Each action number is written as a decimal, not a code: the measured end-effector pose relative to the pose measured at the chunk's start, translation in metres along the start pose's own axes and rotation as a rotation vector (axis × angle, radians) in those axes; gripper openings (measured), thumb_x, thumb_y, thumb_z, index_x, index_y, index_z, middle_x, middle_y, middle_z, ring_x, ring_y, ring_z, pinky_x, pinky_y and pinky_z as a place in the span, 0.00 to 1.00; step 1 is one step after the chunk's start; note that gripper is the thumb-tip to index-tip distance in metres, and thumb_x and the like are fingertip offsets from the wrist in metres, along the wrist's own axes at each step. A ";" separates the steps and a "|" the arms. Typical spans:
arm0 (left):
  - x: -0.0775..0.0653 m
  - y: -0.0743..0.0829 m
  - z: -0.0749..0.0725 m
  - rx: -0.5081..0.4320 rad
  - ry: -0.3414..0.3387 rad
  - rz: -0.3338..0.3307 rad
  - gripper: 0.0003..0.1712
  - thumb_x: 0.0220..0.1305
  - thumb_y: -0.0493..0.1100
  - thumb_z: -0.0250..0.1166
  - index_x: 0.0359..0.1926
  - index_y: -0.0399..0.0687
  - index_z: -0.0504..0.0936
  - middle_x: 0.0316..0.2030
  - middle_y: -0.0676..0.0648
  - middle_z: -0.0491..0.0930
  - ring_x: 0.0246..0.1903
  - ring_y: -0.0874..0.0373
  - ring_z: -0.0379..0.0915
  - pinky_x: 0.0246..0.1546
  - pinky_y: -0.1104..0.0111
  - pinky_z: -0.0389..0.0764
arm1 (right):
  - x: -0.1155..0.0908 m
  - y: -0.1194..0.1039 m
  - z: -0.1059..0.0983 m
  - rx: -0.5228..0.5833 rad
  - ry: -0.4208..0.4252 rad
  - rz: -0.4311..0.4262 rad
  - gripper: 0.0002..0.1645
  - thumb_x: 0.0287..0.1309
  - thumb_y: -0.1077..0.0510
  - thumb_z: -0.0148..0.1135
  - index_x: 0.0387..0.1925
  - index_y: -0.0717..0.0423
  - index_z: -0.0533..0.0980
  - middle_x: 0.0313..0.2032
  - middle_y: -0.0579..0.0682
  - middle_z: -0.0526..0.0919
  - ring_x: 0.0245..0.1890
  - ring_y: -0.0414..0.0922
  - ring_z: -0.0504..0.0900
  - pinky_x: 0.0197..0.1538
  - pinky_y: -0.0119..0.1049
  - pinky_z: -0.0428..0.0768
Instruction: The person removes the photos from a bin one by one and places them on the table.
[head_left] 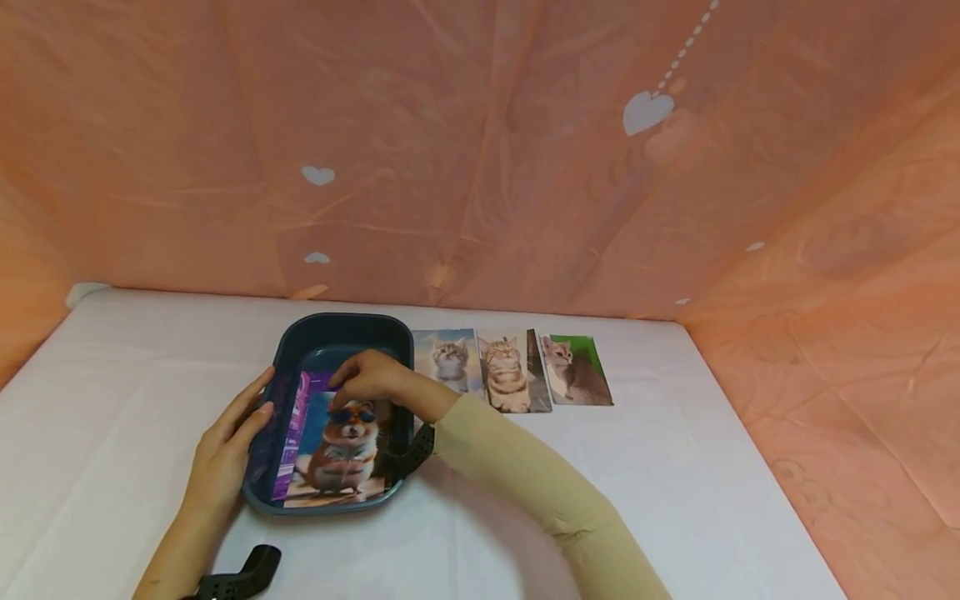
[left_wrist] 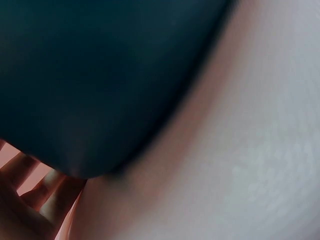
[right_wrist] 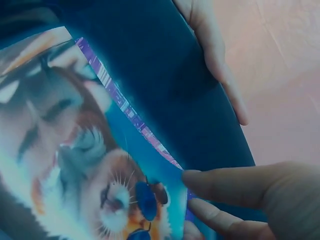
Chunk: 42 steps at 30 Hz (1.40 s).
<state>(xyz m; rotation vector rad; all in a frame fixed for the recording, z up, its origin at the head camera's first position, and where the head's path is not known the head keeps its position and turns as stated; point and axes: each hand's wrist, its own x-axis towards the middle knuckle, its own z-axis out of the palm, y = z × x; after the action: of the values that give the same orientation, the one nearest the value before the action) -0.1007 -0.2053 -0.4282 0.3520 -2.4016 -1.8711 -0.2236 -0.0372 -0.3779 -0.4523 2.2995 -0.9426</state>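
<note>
Head view: 1 hamster card (head_left: 348, 462) lies in the near half of the tray (head_left: 345, 327), far edge pinched by the right hand (head_left: 378, 379), left hand (head_left: 225, 442) resting extended fingers along the tray's left side; an overtight pinch could crease the card or drag the purple sheet (head_left: 291, 442) beneath.

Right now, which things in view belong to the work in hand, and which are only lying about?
In use:
dark tray, left hand touching its side
sunglasses picture, right hand at its edge
purple picture, partly beneath it

Apparently lying about:
row of cat pictures, outside the tray (possibly same set)
</note>
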 end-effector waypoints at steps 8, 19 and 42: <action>0.002 0.003 0.000 0.004 0.000 0.015 0.28 0.74 0.56 0.45 0.73 0.68 0.57 0.73 0.50 0.55 0.69 0.59 0.52 0.66 0.68 0.55 | -0.006 -0.002 -0.008 -0.004 -0.075 -0.042 0.18 0.51 0.60 0.70 0.47 0.52 0.83 0.48 0.47 0.85 0.42 0.39 0.81 0.42 0.28 0.76; 0.004 0.006 -0.001 0.016 0.008 0.029 0.28 0.74 0.57 0.45 0.72 0.68 0.57 0.73 0.47 0.56 0.68 0.60 0.53 0.63 0.71 0.57 | -0.013 -0.007 -0.022 -0.105 -0.207 -0.127 0.26 0.57 0.65 0.63 0.59 0.48 0.77 0.60 0.49 0.77 0.61 0.43 0.73 0.51 0.30 0.76; 0.002 0.000 0.000 0.006 0.010 0.049 0.28 0.74 0.55 0.47 0.72 0.65 0.59 0.71 0.53 0.59 0.61 0.74 0.56 0.48 0.90 0.61 | -0.019 0.004 -0.030 0.006 -0.234 -0.219 0.28 0.56 0.70 0.60 0.57 0.49 0.78 0.55 0.48 0.81 0.41 0.34 0.75 0.37 0.26 0.73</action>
<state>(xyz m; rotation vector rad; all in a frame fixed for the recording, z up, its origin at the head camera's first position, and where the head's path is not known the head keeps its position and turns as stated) -0.1022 -0.2054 -0.4280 0.2993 -2.3868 -1.8380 -0.2292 -0.0092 -0.3567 -0.7813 2.0642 -0.9446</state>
